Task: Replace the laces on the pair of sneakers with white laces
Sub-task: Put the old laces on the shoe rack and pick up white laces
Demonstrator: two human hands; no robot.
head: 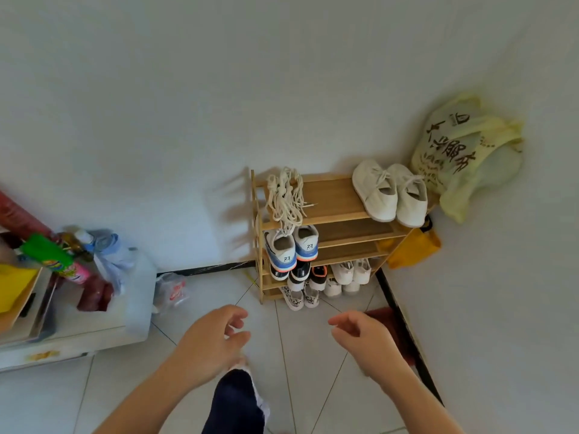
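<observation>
- Head view: white walls meet at a corner on the far right, above a pale tiled floor.
- One low white cabinet stands at the left. Its top is crowded with bottles, a green-and-pink packet and a yellow sheet.
- One wooden shoe rack with several tiers stands against the far wall, in the corner.
- One large pale-yellow plastic bag with dark printed characters sits at the rack's right end, against the wall. One orange bag hangs lower down on that same side.
- Two bare hands reach forward at the near edge, well apart from each other and well short of the rack. The left hand and the right hand both have loosely curled fingers and hold nothing.
- One pair of white sneakers, two shoes side by side and touching, stands on the right of the top tier. Their heels face the camera and both are laced in white.
- One pair of blue-and-white sneakers, each marked 23 on the heel, sits at the left of the second tier, heels outward.
- More shoes fill the lower tiers: dark ones, white ones and a patterned pair at the bottom. Their exact count cannot be told.
- One bundle of white laces lies on the left of the top tier. The flat, off-white strands are tangled and hang over the front edge, just above the blue-and-white pair.
</observation>
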